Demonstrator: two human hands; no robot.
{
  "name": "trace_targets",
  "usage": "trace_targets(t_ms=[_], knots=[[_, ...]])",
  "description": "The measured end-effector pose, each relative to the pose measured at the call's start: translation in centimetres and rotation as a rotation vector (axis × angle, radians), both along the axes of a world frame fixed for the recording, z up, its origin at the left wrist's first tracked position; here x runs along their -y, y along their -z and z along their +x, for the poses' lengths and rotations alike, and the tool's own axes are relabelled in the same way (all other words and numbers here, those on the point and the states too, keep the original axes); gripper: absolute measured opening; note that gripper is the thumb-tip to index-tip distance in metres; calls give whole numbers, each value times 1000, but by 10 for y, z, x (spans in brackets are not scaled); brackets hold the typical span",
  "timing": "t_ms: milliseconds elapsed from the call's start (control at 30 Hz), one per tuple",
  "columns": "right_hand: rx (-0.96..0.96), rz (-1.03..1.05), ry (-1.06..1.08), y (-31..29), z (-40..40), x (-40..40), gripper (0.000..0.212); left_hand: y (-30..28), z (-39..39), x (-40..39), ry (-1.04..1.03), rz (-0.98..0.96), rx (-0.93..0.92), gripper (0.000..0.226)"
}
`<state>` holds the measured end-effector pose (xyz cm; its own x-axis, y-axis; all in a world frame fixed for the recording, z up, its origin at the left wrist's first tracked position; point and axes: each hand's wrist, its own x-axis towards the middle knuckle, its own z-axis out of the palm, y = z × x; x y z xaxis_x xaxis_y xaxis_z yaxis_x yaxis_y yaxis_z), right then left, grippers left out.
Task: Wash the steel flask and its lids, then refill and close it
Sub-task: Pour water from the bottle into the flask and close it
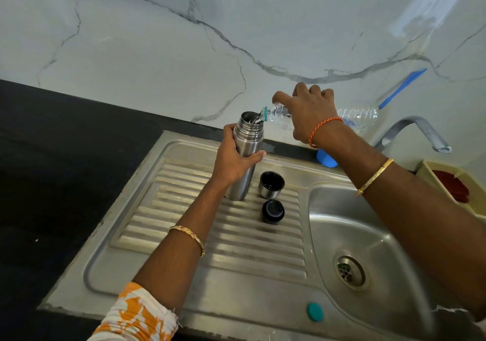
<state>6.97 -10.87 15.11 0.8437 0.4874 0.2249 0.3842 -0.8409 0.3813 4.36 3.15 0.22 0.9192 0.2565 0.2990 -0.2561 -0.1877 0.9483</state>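
The steel flask (pixel 246 140) stands upright and uncapped on the ribbed drainboard (pixel 184 225). My left hand (pixel 232 160) grips its body. My right hand (pixel 310 111) holds a clear plastic bottle (pixel 280 115) tipped sideways, its teal-ringed neck over the flask's mouth, and water runs in. To the right of the flask stands the steel cup lid (pixel 271 185), open side up. In front of that sits the black inner lid (pixel 273 211).
The sink basin (pixel 368 225) with its drain (pixel 348 271) lies to the right under a steel tap (pixel 415 132). A teal bottle cap (pixel 314 312) lies on the sink's front rim. A blue cup (pixel 326 157), a blue brush (pixel 402 88) and a yellow basket (pixel 452 185) stand at the back right.
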Motion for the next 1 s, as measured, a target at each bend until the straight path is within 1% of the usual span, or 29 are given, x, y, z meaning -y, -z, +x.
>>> trace_targets(t_ms=[200, 1000], knots=[[3, -3, 4, -1, -1, -1, 72, -1, 0, 0, -2, 6, 9, 73], [25, 4, -9, -1, 0, -1, 70, -4, -3, 0, 0, 22, -7, 73]])
